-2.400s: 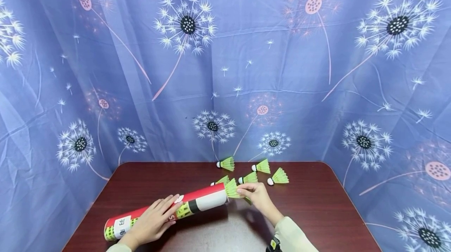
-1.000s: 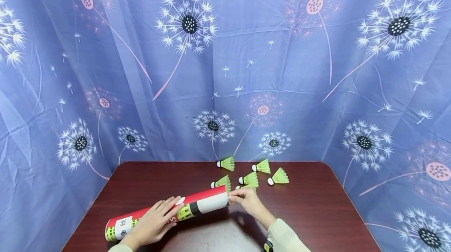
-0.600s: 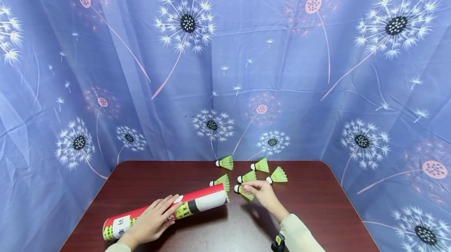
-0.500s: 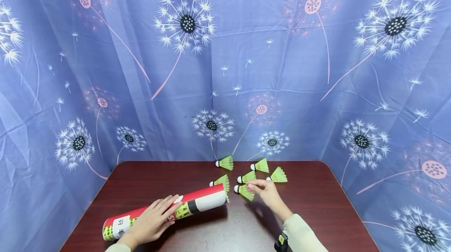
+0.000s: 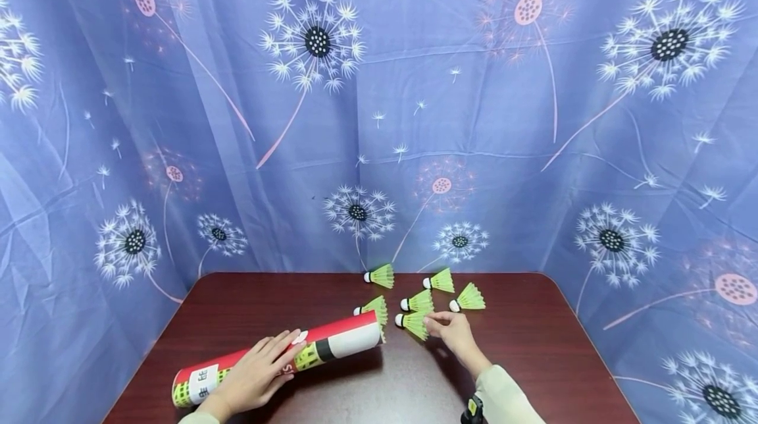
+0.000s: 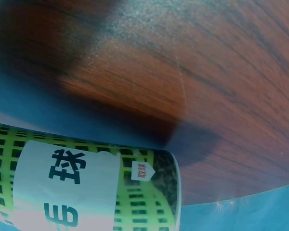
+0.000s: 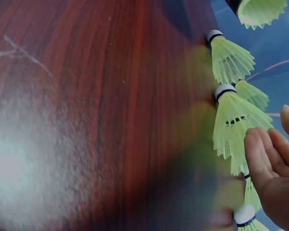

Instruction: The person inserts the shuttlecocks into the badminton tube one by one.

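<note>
My left hand (image 5: 254, 371) lies over a red, white and green shuttlecock tube (image 5: 349, 334), fingers across its top and thumb on the near side. The tube slants up to the right, a shadow under its right end. In the left wrist view, the tube's other end (image 6: 149, 192) shows a green grid print and a white label. My right hand (image 5: 456, 338) is at the skirt edge of the nearest yellow-green shuttlecock (image 5: 412, 324). In the right wrist view, its fingertips (image 7: 253, 137) overlap that skirt while the thumb stands apart.
Several more shuttlecocks lie behind on the dark red-brown table (image 5: 533, 371), including one at the back left (image 5: 380, 276) and one at the right (image 5: 468, 297). Another (image 5: 374, 307) sits partly behind the tube. A blue dandelion-print curtain (image 5: 403, 114) encloses the table's back and sides.
The shuttlecock that my right hand pinched at the tube's mouth has gone inside. That hand has since moved right, away from the tube, to the nearest shuttlecock. My left hand stays put.
</note>
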Tool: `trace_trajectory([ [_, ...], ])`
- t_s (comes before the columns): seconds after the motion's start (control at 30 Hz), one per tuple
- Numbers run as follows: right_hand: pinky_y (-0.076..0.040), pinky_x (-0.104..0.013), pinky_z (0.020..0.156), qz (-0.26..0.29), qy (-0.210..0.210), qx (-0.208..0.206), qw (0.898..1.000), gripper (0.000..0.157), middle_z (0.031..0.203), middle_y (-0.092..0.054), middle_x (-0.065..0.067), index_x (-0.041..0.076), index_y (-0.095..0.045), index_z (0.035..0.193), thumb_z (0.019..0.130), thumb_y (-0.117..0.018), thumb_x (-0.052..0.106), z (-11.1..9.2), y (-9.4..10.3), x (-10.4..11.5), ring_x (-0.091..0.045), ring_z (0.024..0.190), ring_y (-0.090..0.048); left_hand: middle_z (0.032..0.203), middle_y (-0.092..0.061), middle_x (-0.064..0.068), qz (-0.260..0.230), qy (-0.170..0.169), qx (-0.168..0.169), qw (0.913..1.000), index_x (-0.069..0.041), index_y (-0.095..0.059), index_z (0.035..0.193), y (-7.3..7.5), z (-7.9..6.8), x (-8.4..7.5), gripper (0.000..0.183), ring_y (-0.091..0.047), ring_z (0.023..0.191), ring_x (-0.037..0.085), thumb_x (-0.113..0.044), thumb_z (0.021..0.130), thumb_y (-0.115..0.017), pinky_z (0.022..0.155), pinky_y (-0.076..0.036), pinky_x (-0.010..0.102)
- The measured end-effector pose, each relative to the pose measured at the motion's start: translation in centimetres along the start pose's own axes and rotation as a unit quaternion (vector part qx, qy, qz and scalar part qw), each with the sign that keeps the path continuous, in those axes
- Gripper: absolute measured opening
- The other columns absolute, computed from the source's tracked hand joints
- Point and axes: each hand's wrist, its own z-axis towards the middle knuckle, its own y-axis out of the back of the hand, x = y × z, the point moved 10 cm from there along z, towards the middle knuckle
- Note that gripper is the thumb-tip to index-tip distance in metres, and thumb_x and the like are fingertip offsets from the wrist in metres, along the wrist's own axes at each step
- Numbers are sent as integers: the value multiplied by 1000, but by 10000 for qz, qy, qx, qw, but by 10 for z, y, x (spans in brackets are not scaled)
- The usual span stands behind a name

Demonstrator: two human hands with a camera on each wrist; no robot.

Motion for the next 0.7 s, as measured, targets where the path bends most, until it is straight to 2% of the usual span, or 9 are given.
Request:
trace_trajectory([
  [0.13, -58, -37, 64, -192, -76, 110, 9997, 24, 84, -70, -23, -17, -68, 96, 83, -73, 3, -2, -9, -3, -29, 67, -70, 144, -46, 16, -36, -11, -22, 10000, -9, -50, 141, 0, -1, 0, 51, -56, 116, 36, -39, 101, -41, 96, -33, 40],
  [0.3, -57, -34, 62, -217, 20, 141, 9997, 20, 89, -70, -25, -16, -69, 93, 82, -72, 0, -5, -14, -1, -32, 66, -70, 144, -46, 15, -51, -34, -59, 10000, -8, -50, 140, -1, -2, -1, 51, -56, 115, 36, -39, 100, -42, 103, -24, 35],
  [0.53, -57, -32, 60, -414, 109, 140, 9990, 15, 83, -70, -23, -15, -69, 92, 83, -69, -3, -4, -14, -3, -28, 62, -70, 148, -41, 12, -145, 34, -21, 9999, -9, -50, 141, -1, -1, -1, 52, -56, 116, 36, -35, 97, -50, 103, -23, 34],
  [0.7, -57, -34, 61, -319, 40, 139, 9994, 12, 80, -70, -22, -15, -70, 90, 83, -68, -5, -5, -11, -6, -30, 63, -70, 147, -42, 13, -108, 43, -45, 9999, -8, -50, 140, 1, -2, -2, 51, -55, 117, 35, -37, 99, -46, 105, -22, 33],
])
